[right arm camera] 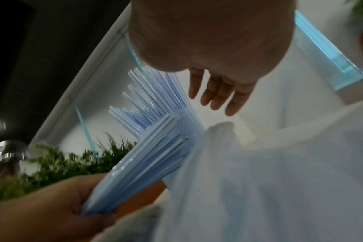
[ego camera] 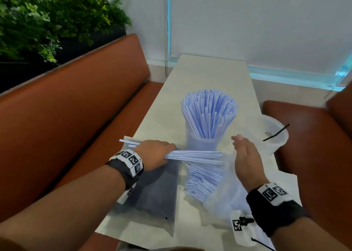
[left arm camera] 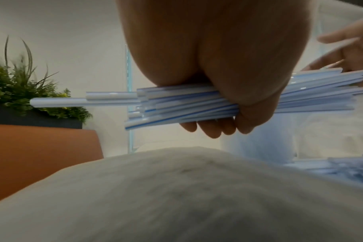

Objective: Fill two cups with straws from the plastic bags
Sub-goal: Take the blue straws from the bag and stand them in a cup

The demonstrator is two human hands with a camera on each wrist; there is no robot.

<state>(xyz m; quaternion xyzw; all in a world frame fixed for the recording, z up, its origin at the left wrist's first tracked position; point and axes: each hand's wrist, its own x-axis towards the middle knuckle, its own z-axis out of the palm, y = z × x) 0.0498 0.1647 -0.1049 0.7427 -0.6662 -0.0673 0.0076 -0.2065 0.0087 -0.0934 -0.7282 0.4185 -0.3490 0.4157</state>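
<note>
While left hand (ego camera: 154, 153) grips one straw bundle (ego camera: 198, 156) | right hand (ego camera: 245, 155) open, empty | two cups: full cup (ego camera: 203, 142), second cup (ego camera: 276, 134)

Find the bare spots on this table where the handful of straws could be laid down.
Bare table lies beyond the straw-filled cup, toward the wall. The near half is crowded: dark bag, loose straws, clear bag, both hands.

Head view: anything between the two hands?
Yes: the straw bundle the left hand grips juts toward the open right hand, in front of the filled cup.
</note>
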